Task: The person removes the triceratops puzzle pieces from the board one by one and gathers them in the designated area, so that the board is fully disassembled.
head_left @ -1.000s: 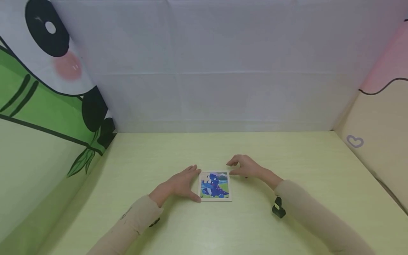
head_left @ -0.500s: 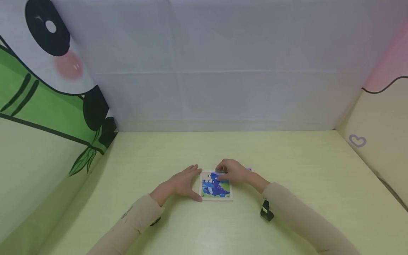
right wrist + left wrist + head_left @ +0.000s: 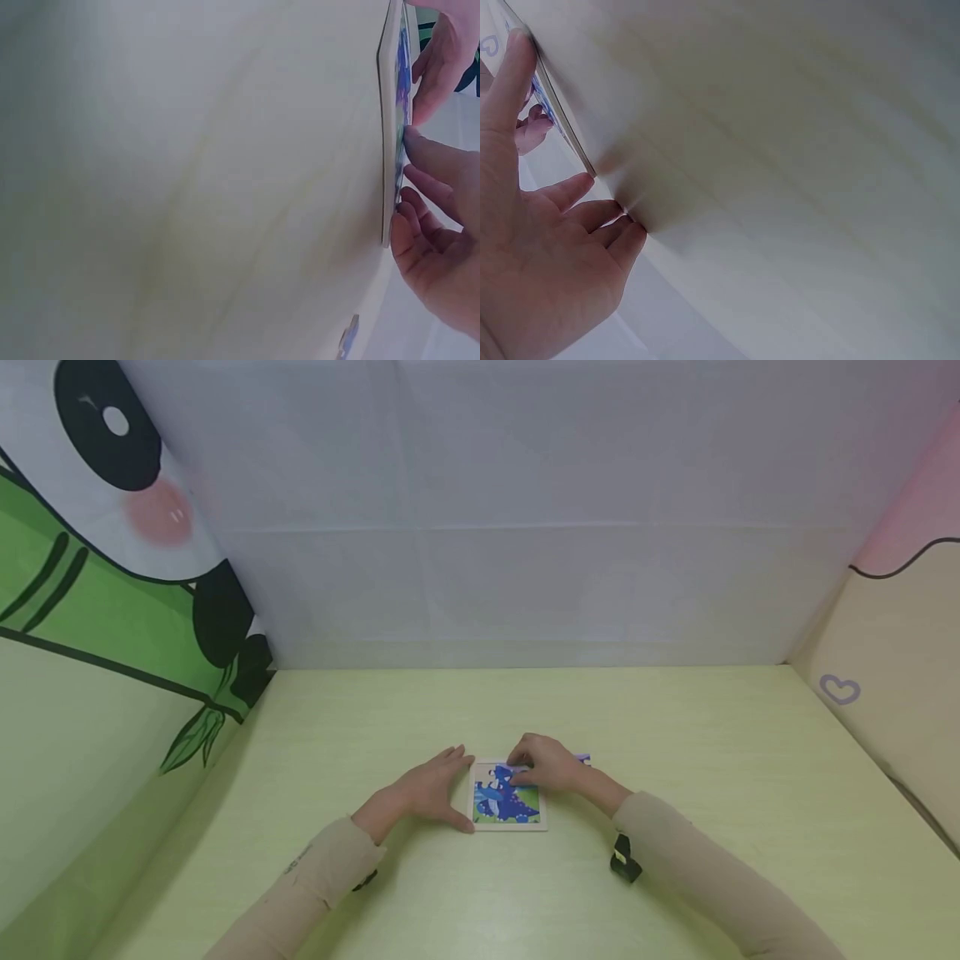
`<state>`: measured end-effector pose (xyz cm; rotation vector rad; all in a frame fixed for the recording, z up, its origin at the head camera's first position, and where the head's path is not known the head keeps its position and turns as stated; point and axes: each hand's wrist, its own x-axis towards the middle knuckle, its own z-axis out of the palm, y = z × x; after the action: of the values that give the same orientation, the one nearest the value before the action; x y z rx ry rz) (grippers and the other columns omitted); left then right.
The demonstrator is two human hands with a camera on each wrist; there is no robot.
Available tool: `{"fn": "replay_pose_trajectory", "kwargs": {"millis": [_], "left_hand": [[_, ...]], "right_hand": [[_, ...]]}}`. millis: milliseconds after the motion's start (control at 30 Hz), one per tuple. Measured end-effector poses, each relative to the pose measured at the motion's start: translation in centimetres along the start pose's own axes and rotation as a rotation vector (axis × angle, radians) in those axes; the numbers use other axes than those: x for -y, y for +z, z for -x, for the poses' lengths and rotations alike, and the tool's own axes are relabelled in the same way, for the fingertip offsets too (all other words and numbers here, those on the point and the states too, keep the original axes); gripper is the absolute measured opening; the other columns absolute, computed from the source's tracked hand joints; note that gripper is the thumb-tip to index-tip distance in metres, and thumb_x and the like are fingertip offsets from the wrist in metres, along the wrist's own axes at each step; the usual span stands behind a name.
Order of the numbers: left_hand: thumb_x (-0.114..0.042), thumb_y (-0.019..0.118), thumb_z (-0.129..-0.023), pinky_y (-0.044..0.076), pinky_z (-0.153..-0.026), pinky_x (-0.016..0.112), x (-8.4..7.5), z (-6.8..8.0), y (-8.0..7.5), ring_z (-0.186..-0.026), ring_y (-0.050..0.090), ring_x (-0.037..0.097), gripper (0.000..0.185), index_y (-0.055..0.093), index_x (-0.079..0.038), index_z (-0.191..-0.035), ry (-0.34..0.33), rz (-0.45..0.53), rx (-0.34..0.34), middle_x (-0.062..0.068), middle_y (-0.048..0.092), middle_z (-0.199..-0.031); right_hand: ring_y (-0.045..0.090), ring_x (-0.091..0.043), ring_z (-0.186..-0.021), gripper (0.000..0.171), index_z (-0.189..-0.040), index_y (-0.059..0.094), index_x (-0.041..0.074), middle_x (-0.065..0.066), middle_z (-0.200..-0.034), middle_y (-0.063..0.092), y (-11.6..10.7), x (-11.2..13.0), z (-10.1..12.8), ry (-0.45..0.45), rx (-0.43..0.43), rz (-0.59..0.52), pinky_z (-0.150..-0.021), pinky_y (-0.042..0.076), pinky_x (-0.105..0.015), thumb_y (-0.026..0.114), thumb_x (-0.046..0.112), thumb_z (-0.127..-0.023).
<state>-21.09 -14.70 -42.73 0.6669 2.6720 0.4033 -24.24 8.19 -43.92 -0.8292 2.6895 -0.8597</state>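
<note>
One puzzle board (image 3: 507, 802) lay between two hands: left hand (image 3: 429, 792) flat, fingers straight, at its nine o'clock edge; right hand (image 3: 546, 763) with curled fingers pressing its top; one loose piece (image 3: 582, 759) at two o'clock.

I see a blue dinosaur on green and pale sky in the white-framed puzzle (image 3: 507, 802), a pale yellow-green table (image 3: 675, 735), beige sleeves (image 3: 697, 868), and a black-white-green panda cloth (image 3: 97, 527).

the head view looks forward and down over the counter (image 3: 675, 735) from 6 o'clock. both wrist views skim it closely, sharing the puzzle board (image 3: 507, 797).
</note>
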Motion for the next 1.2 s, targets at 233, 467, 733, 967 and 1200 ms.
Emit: {"fn": "replay_pose_trajectory", "kwargs": {"millis": [233, 467, 733, 967, 1200], "left_hand": [[-0.053, 0.078, -0.061, 0.022, -0.111, 0.047, -0.07, 0.12, -0.13, -0.14, 0.012, 0.029, 0.105, 0.029, -0.01, -0.143, -0.003, 0.011, 0.001, 0.012, 0.016, -0.152], [-0.054, 0.078, -0.061, 0.022, -0.112, 0.047, 0.04, 0.08, -0.03, -0.14, 0.012, 0.028, 0.105, 0.029, -0.011, -0.143, -0.013, 0.011, 0.004, 0.011, 0.016, -0.152], [-0.053, 0.078, -0.061, 0.022, -0.112, 0.047, 0.06, 0.1, -0.01, -0.14, 0.012, 0.028, 0.104, 0.029, -0.012, -0.143, -0.019, 0.015, 0.0, 0.01, 0.016, -0.152], [-0.054, 0.078, -0.061, 0.021, -0.112, 0.047, 0.2, 0.01, 0.13, -0.14, 0.011, 0.028, 0.105, 0.029, -0.011, -0.143, -0.007, 0.02, -0.003, 0.011, 0.016, -0.152], [-0.054, 0.078, -0.06, 0.021, -0.111, 0.048, 0.17, -0.07, 0.2, -0.14, 0.011, 0.029, 0.106, 0.028, -0.012, -0.144, -0.011, 0.026, -0.006, 0.01, 0.016, -0.152]], "right_hand": [[0.056, -0.014, -0.082, 0.024, -0.095, 0.067, 0.005, -0.001, -0.088, 0.061, -0.1, 0.34, -0.63, 0.065, 0.025, -0.055, -0.077, 0.05, -0.028, 0.075, 0.013, -0.074], [0.052, -0.013, -0.075, 0.024, -0.093, 0.065, 0.003, -0.002, -0.085, 0.061, -0.16, 0.6, -0.85, 0.104, 0.04, -0.131, -0.068, 0.048, -0.022, 0.076, 0.007, -0.072], [0.052, -0.012, -0.076, 0.029, -0.098, 0.065, 0.001, -0.003, -0.085, 0.061, -0.09, 0.66, -0.75, 0.114, 0.028, -0.167, -0.07, 0.049, -0.021, 0.075, 0.005, -0.072], [0.054, -0.013, -0.082, 0.028, -0.1, 0.065, 0.002, -0.003, -0.089, 0.061, -0.02, 0.61, -0.56, 0.084, 0.027, -0.144, -0.075, 0.05, -0.025, 0.074, 0.006, -0.074], [0.055, -0.013, -0.083, 0.027, -0.101, 0.064, 0.004, -0.002, -0.089, 0.061, -0.13, 0.77, -0.36, 0.081, 0.028, -0.147, -0.078, 0.05, -0.026, 0.073, 0.005, -0.075]]}}
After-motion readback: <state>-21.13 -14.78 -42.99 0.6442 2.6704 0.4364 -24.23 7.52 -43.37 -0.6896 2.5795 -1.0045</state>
